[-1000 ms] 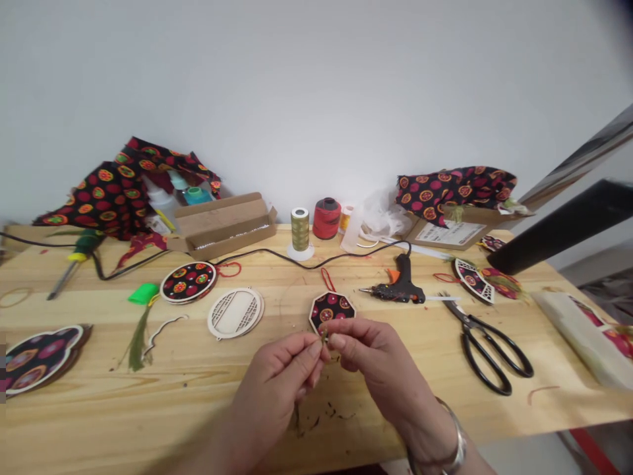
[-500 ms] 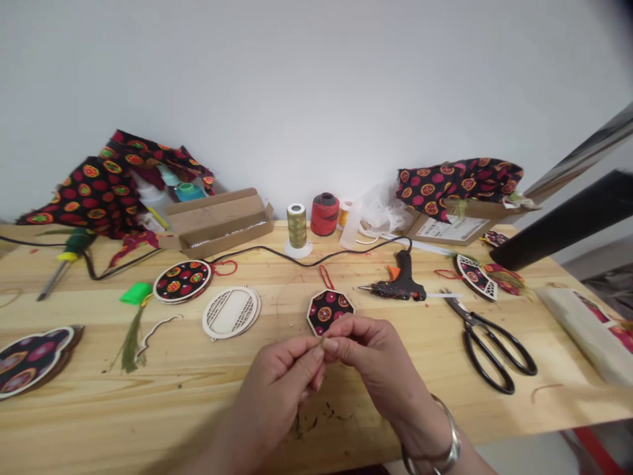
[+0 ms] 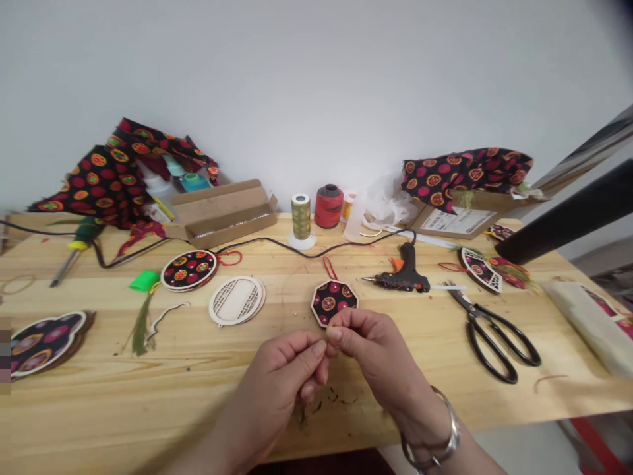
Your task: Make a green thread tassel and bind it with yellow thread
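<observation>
Left hand (image 3: 291, 373) and right hand (image 3: 368, 353) meet tip to tip, fingers pinched on a scrap (image 3: 327, 341) too small to identify. It sits just above the worktop (image 3: 198, 382), with the octagon (image 3: 333, 301) at twelve o'clock. A loosened pinch could, I'd guess, lose the scrap among the crumbs (image 3: 329, 399) at six o'clock.

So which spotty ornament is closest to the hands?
The eight-sided one with the red loop, just beyond the right hand. The round one, the fan one and the big left one lie farther off.
</observation>
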A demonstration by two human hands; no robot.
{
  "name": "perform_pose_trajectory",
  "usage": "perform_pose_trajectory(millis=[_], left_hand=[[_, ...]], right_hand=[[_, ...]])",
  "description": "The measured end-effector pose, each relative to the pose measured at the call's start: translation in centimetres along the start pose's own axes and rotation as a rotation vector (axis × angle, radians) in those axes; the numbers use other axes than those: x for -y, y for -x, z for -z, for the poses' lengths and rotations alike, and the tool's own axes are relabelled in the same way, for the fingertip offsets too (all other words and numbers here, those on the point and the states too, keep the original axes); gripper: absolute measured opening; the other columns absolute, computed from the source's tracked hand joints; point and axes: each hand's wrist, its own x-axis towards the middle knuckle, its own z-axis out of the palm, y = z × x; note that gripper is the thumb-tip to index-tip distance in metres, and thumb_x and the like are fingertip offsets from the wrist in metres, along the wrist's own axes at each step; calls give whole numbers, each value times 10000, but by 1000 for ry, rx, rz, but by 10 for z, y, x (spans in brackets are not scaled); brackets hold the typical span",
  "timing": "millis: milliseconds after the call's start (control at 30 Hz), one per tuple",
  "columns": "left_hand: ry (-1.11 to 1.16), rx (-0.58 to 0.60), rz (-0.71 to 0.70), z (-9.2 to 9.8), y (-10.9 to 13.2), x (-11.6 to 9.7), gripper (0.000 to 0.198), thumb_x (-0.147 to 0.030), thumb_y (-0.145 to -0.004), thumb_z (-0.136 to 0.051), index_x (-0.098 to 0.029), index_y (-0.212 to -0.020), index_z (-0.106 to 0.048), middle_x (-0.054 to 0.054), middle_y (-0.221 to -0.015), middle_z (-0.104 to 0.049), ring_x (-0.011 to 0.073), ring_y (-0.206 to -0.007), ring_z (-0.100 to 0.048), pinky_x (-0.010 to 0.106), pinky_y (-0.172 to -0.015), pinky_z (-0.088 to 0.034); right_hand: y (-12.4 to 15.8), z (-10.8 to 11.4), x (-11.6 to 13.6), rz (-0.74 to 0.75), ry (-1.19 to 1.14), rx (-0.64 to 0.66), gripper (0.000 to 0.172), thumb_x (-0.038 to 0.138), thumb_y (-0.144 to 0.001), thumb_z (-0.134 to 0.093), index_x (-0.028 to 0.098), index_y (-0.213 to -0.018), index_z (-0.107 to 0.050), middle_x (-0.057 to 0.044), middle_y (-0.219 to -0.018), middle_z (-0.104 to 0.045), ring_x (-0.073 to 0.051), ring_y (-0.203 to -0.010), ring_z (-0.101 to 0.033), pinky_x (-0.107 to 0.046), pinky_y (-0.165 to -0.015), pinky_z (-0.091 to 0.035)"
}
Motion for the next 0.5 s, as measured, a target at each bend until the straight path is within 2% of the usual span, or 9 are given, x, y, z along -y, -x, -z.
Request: perform_pose_trajectory(millis=[133,267,400,500], left_hand=[[-24,-44,-24,0,1,-1,219,-262,-821,-583,-139,-653,-651,-39,-542,-501,49,-447,-326,183,-429,-227],[-35,-62,-47,1,2,-1,209,-274,-820,-586,-143,-678,-666,-31,-550,-516,56,-458,-339,186,-436,-237],[-50,-46,-70,1,1,1,241,-270,-831,-574,-147,-635,-640,-38,-548,-491,64,-474,-333,192,-447,-242],[-85,-35,-77,2,0,2,250,-281,-847,-552,-155,-647,-634,-53,-530,-449,70,-473,-315,198,-450,-236]], right_hand=[[1,-1,-3,-18,-45,-40,239,365,-746,-645,134,-688,-632,45,-534,-479,-77,-517,-367,-221,-510,-278],[4,1,-8,-66,-141,-70,362,473,-758,-620,119,-784,-690,15,-600,-515,-70,-502,-348,-220,-474,-246],[7,0,-9,-100,-174,-6,244,379,-697,-705,135,-714,-704,20,-580,-538,-62,-494,-340,-212,-479,-256],[8,-3,-8,-105,-212,-9,173,287,-608,-761,160,-721,-731,20,-595,-583,-77,-537,-422,-215,-537,-336]])
